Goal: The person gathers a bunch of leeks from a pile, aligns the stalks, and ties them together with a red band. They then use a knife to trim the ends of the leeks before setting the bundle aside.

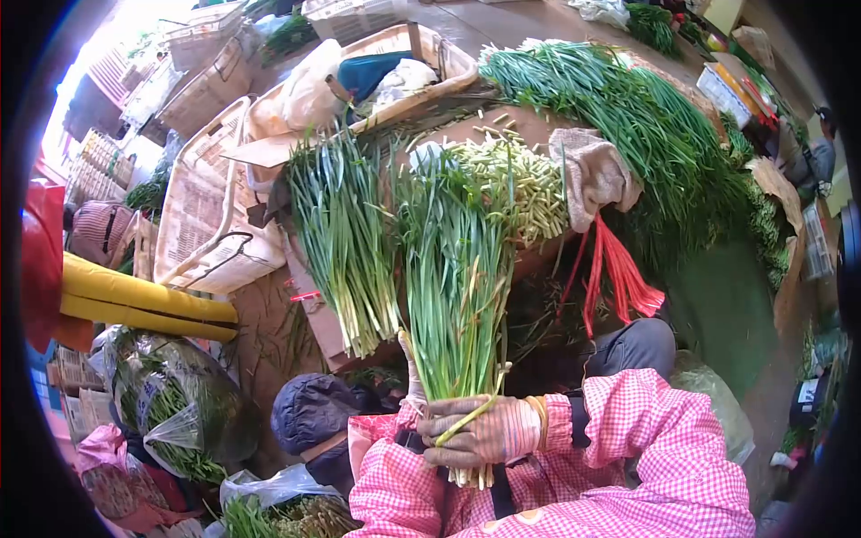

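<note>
Hands low and close to my body, and it's my left hand first: up against the left edge of the bunch of green stalks, one digit pointing up, the rest lost behind the leaves, so how tightly it grips I can't tell. Across to my right hand, gloved, elbow bent, forearm coming in from the right, fingers wrapped round the front of that bunch! Pale ends poke out below my fist, the leaves fan away from me, and one stalk slants right over my fingers.

Sweeping from the left now: a yellow padded bar juts in, then a pale plastic crate. A second bunch lies just left of mine, pale ends toward me. Beyond my leaves, a pile of chopped stems, a crumpled cloth beside it, red strips below, and rightmost, a big heap of long greens!
</note>
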